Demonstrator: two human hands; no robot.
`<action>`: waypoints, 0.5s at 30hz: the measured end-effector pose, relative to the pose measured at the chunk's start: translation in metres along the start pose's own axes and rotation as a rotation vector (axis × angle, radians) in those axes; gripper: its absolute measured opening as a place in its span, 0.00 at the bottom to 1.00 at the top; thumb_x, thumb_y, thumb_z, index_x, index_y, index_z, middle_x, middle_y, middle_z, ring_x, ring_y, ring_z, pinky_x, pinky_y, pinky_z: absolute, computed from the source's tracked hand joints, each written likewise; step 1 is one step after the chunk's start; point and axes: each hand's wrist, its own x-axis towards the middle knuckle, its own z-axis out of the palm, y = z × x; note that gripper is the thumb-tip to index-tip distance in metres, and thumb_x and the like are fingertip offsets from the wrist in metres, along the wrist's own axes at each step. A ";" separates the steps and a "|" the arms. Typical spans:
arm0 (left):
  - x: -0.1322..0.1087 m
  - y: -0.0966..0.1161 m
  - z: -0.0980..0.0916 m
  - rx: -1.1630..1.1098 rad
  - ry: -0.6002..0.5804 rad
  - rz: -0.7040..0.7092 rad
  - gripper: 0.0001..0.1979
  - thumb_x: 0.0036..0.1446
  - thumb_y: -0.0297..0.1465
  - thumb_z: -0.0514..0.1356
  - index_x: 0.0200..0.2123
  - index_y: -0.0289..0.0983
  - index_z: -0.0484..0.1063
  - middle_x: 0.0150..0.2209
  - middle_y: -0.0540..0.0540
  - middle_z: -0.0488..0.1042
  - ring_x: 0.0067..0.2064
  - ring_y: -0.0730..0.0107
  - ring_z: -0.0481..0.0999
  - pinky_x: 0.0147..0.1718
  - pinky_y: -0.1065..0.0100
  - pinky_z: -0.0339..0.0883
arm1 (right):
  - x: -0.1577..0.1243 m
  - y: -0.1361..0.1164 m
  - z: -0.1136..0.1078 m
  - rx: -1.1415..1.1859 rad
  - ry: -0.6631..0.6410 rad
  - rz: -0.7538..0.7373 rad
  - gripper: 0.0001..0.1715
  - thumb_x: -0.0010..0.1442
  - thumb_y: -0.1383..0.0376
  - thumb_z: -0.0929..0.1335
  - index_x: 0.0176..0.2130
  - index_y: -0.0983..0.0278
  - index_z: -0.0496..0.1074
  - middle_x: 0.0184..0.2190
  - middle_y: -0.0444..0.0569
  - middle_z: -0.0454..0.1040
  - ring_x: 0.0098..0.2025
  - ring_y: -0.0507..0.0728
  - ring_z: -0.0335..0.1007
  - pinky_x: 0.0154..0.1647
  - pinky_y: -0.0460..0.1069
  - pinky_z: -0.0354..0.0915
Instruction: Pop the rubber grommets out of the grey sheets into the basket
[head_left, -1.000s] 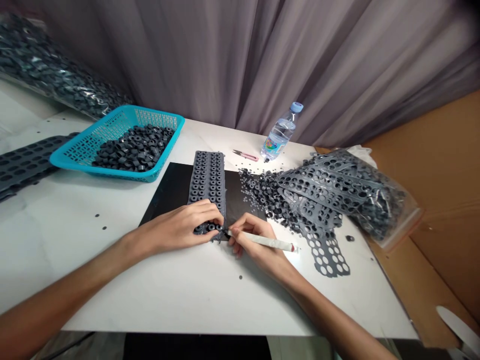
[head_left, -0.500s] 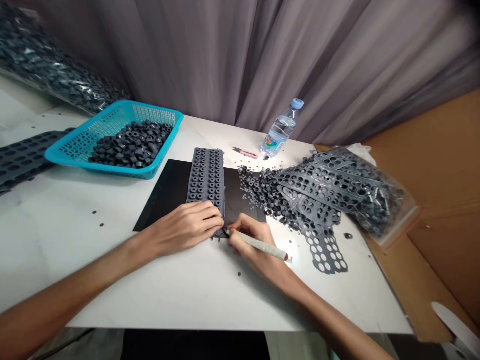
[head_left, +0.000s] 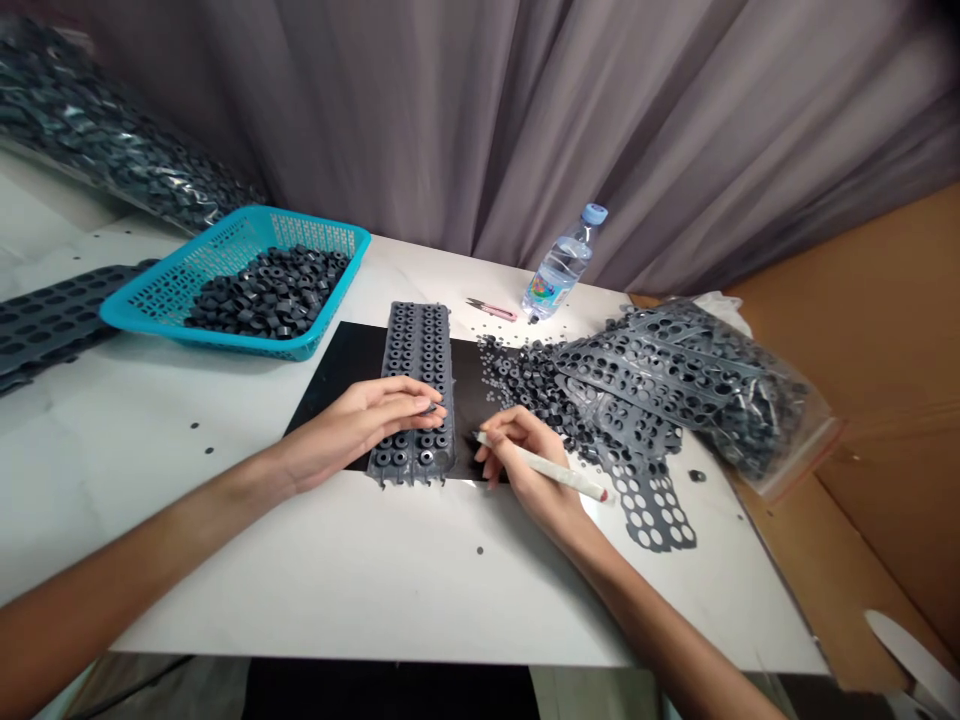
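A dark grey rubber sheet (head_left: 416, 345) with rows of raised rings lies on a black mat (head_left: 330, 385). My left hand (head_left: 375, 415) hovers over its nearer half, thumb and fingertips pinched on a small dark rubber piece (head_left: 430, 408) that is mostly hidden. To the right of the sheet, my right hand (head_left: 525, 455) grips a slim pen-shaped tool (head_left: 559, 474) with a whitish handle, a red end and a dark tip. That tip points toward the sheet's right edge, apart from it. The sheet's near end shows uncovered, with small tabs along its edge.
Left stands a blue basket (head_left: 319, 345) of dark rubber rings, near another sheet (head_left: 45, 315) and a big bag (head_left: 112, 140). Pink-handled snips (head_left: 493, 309) and a water bottle (head_left: 559, 270) stand behind. Loose rings, punched sheets (head_left: 652, 500) and a plastic bag (head_left: 772, 420) occupy the right.
Both hands have moved away from the sheet's near right corner. My left hand rose and moved up along the sheet; my right hand drew the tool off to the right.
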 end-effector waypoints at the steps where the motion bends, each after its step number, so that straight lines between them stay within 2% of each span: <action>1: -0.001 0.000 0.001 -0.016 -0.027 -0.022 0.14 0.66 0.37 0.66 0.51 0.37 0.78 0.52 0.39 0.82 0.59 0.54 0.80 0.65 0.54 0.68 | 0.002 0.000 -0.001 -0.013 0.016 -0.001 0.10 0.67 0.57 0.69 0.40 0.62 0.70 0.28 0.45 0.76 0.23 0.52 0.71 0.22 0.46 0.69; 4: -0.004 0.002 0.003 -0.046 -0.099 -0.063 0.16 0.68 0.37 0.64 0.55 0.38 0.77 0.53 0.40 0.83 0.61 0.54 0.79 0.68 0.55 0.65 | 0.004 0.000 -0.002 -0.044 0.029 -0.001 0.10 0.68 0.57 0.69 0.40 0.61 0.70 0.28 0.45 0.75 0.24 0.52 0.71 0.22 0.46 0.70; 9: -0.008 0.006 0.003 -0.105 -0.150 -0.091 0.15 0.70 0.37 0.62 0.54 0.37 0.79 0.58 0.40 0.81 0.65 0.55 0.75 0.70 0.58 0.61 | 0.003 -0.002 -0.004 -0.132 0.029 0.016 0.14 0.70 0.53 0.68 0.43 0.61 0.72 0.30 0.45 0.76 0.26 0.53 0.72 0.26 0.47 0.70; 15: -0.007 0.004 0.002 -0.152 -0.186 -0.115 0.17 0.71 0.38 0.62 0.57 0.37 0.78 0.56 0.38 0.82 0.64 0.54 0.76 0.70 0.55 0.61 | 0.004 -0.004 -0.009 -0.229 0.055 -0.080 0.17 0.68 0.51 0.71 0.43 0.61 0.77 0.30 0.47 0.77 0.31 0.56 0.75 0.33 0.50 0.70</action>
